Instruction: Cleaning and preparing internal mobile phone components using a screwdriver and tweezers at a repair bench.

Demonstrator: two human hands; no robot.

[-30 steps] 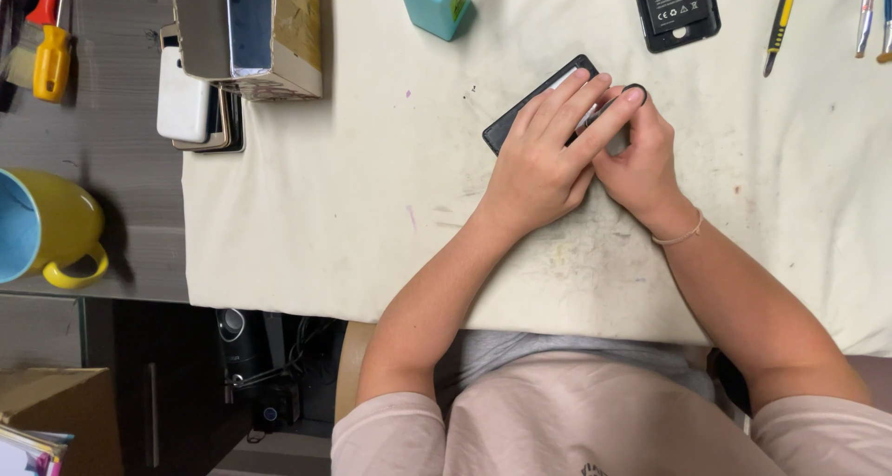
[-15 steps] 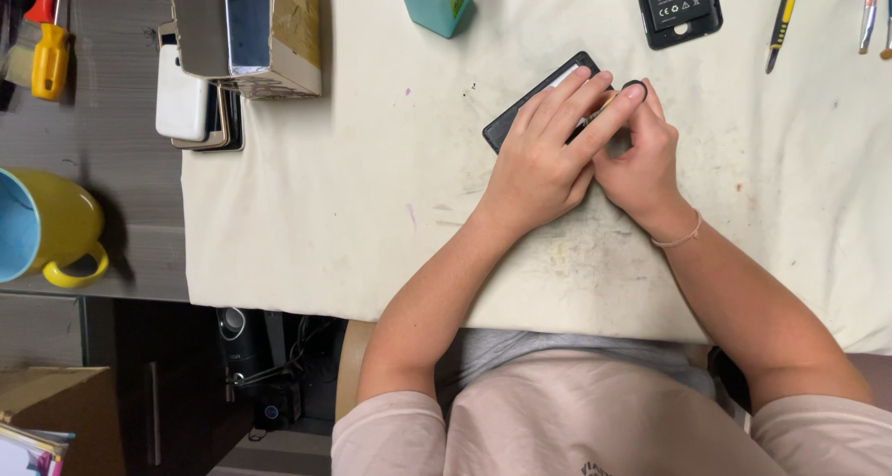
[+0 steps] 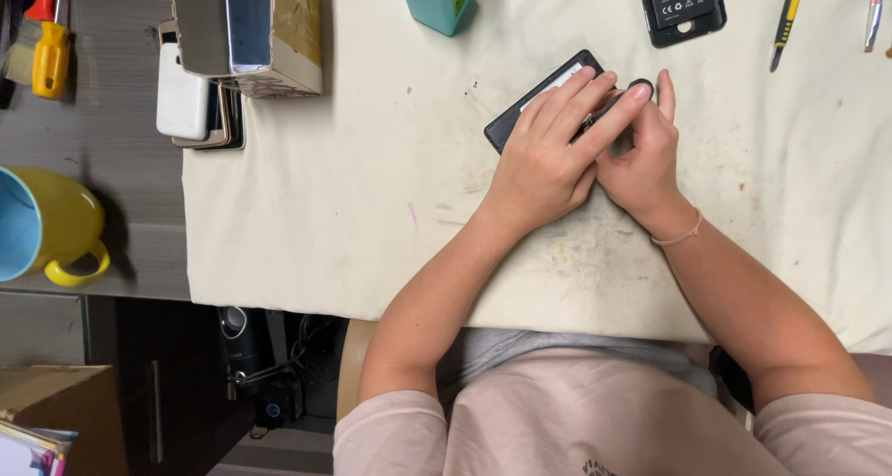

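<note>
Stained cream cloth [image 3: 353, 225] covers the tabletop. Fingers of the left hand [image 3: 544, 156] lie flat and closed together, pressing down on a black phone [image 3: 520, 114] that lies tilted toward the cloth's far edge. Touching it, the right hand [image 3: 641, 156] curls on the phone's right end. Beyond, by the far edge: a teal bottle [image 3: 437, 0] and a black battery cover [image 3: 681, 7]. Off the cloth's left edge stands a yellow mug [image 3: 46, 225].

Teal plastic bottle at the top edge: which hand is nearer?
Left. The left hand lies below-right of the teal plastic bottle; the right hand sits beyond it, farther right.
</note>
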